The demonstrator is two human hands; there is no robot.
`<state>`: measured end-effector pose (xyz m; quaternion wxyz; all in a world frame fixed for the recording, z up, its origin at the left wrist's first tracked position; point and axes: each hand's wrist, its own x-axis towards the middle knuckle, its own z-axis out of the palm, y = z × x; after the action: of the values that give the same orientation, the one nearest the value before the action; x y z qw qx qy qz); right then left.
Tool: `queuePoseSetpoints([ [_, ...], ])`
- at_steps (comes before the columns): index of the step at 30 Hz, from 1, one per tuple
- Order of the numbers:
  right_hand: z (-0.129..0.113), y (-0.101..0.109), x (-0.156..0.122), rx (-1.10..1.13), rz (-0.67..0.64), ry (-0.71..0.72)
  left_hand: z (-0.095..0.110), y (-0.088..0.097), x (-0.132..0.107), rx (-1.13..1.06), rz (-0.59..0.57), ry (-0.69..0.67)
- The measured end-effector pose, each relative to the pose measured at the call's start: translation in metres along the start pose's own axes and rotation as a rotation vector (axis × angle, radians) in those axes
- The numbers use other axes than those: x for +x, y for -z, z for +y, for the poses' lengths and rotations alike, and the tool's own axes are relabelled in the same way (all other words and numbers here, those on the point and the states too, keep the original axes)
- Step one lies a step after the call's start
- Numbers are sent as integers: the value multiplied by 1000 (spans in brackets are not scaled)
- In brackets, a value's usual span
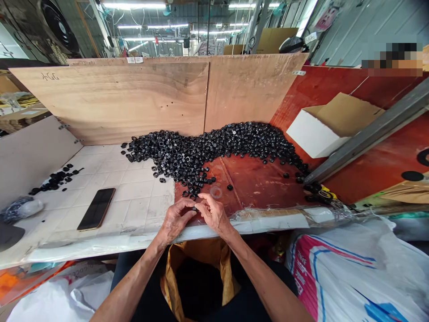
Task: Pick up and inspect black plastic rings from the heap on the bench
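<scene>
My left hand [176,219] and my right hand [213,213] meet above the front edge of a red-brown board [258,183]. Their fingertips pinch a small black ring [195,208], which is mostly hidden by my fingers. A long heap of similar black rings [201,152] curves across the board and the white tiled surface [134,188], with loose rings lying just beyond my hands. A small translucent disc [216,192] lies just beyond my right hand.
A smartphone [96,209] lies on the tiles, with a small scatter of black pieces [56,179] to its left. Plywood panels [110,100] stand behind. A metal rail [368,134] and white box [331,125] are right; a yellow sack [197,277] hangs below.
</scene>
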<state>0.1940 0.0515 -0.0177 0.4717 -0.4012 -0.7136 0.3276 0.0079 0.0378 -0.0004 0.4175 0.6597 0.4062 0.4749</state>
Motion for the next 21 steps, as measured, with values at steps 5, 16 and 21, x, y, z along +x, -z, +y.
queuePoseSetpoints([
  [5,-3,2,-3,-16,-27,7,-3,0,-1,-48,21,22],
  [16,-14,5,-2,-139,-3,55,-1,-3,-1,-116,110,121],
  [21,-15,7,-2,-59,-11,65,1,-2,1,-135,111,138],
])
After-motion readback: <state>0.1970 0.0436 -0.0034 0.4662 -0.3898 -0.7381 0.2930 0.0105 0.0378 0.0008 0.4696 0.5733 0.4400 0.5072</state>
